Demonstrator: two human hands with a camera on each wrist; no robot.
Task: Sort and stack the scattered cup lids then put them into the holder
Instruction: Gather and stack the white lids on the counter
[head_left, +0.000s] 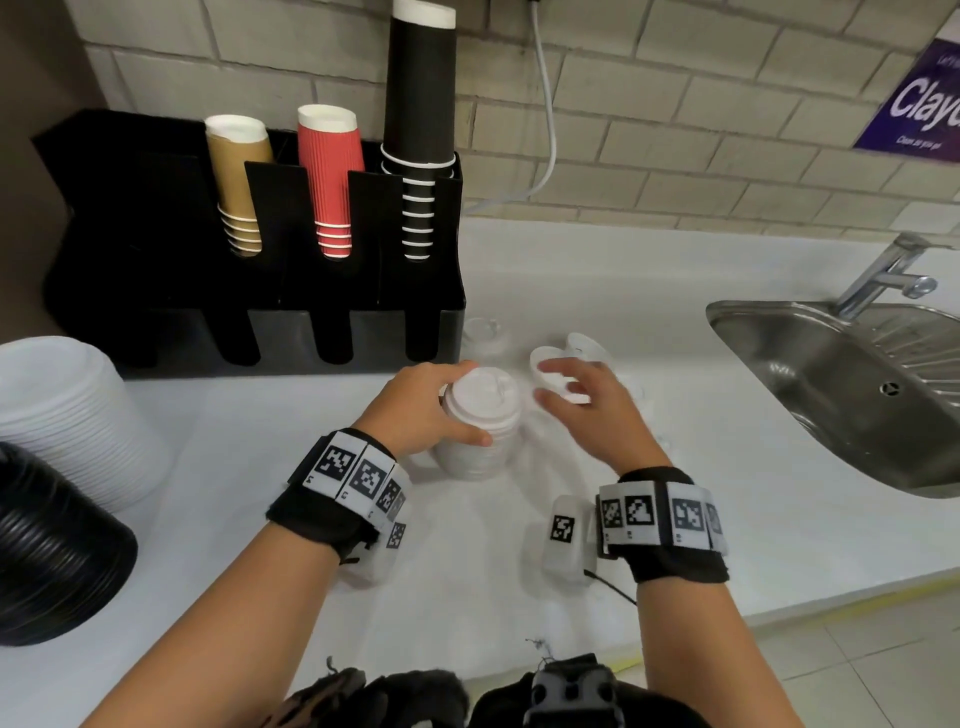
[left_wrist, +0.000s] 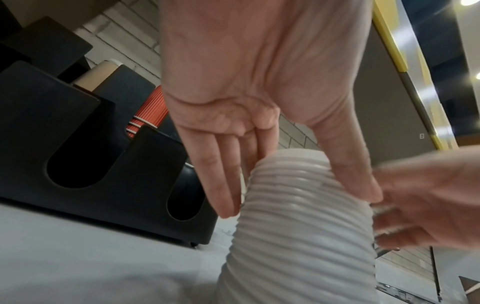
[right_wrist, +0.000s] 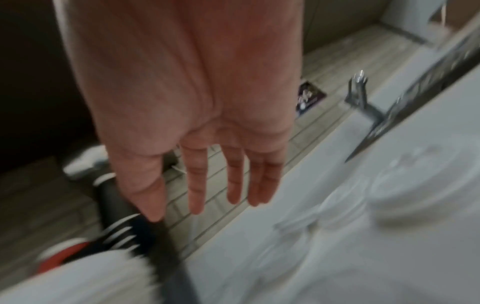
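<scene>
A tall stack of white cup lids (head_left: 483, 400) stands on the white counter (head_left: 753, 519), in front of the black holder (head_left: 171, 291). My left hand (head_left: 457, 410) grips this stack near its top, thumb on the near side and fingers (left_wrist: 221, 185) on the far side of the ribbed stack (left_wrist: 298, 226). My right hand (head_left: 556, 384) hovers just right of the stack with spread, straight fingers (right_wrist: 196, 195), holding nothing. Under and beyond it lie loose white lids (head_left: 550, 358). The right wrist view is blurred.
Clear lids (head_left: 483, 332) lie by the holder's right corner. The holder carries brown cups (head_left: 239, 182), red cups (head_left: 332, 182) and black cups (head_left: 421, 130). Big piles of white lids (head_left: 62, 415) and black lids (head_left: 52, 545) sit at left. A steel sink (head_left: 857, 395) with a tap (head_left: 883, 275) lies at right.
</scene>
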